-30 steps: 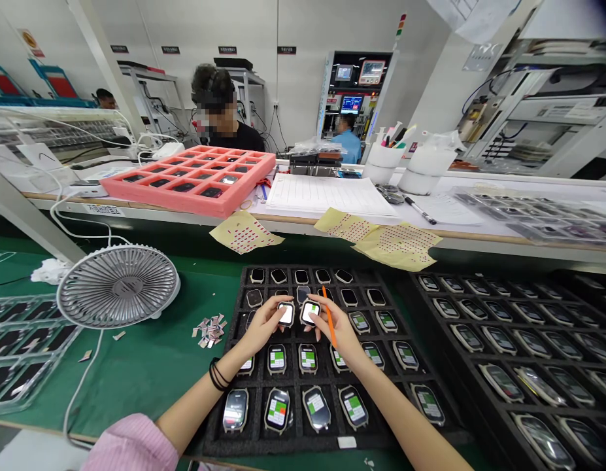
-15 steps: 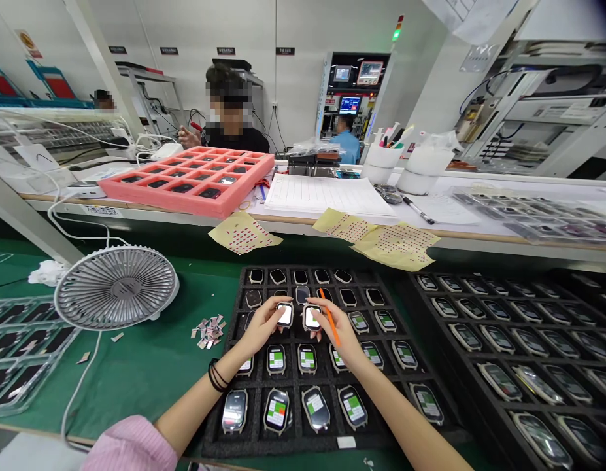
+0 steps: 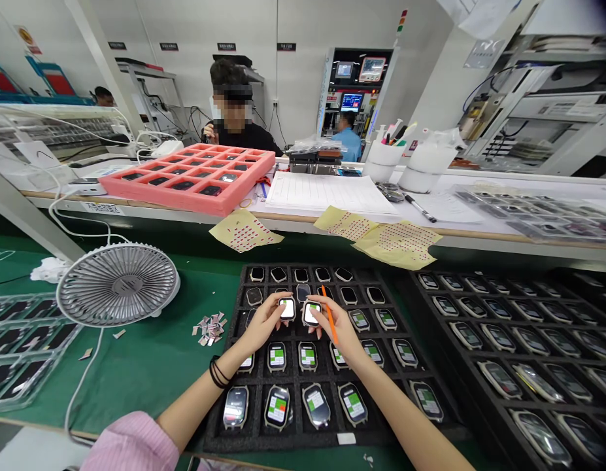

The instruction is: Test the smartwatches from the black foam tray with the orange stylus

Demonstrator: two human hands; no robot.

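Two levels of work surface span the view: a green table [image 3: 150, 373], partly hidden by trays, and a white shelf [image 3: 299, 226] behind it. Past the shelf is a person in a black top [image 3: 248, 139], lower body out of sight. The right-hand black tray [image 3: 467, 376] is cut off at the right and bottom edges, its back corner too dark to make out. The middle black tray [image 3: 273, 443] has several compartments blocked from view. A coral foam tray [image 3: 185, 204] on the shelf holds dark pieces too small to identify. Left of the middle tray stands a grey fan [image 3: 119, 284].

The left forearm [image 3: 192, 402] slants inward from under a pink sleeve [image 3: 131, 441]; the bare right forearm [image 3: 401, 399] slants in too, cut off by the bottom edge. The left hand [image 3: 257, 325] and right hand [image 3: 340, 325] come close together over the middle tray, thumbs on top, other fingers curled and partly hidden. The left grips the left watch [image 3: 286, 309] narrowly, its screen lit white. The right pinches the right watch [image 3: 311, 313], thumb covering part of the display, with an orange stick [image 3: 329, 315] also held. The watches are near each other, apart. Small pale scraps [image 3: 210, 329] lie piled between fan and tray, their markings unreadable
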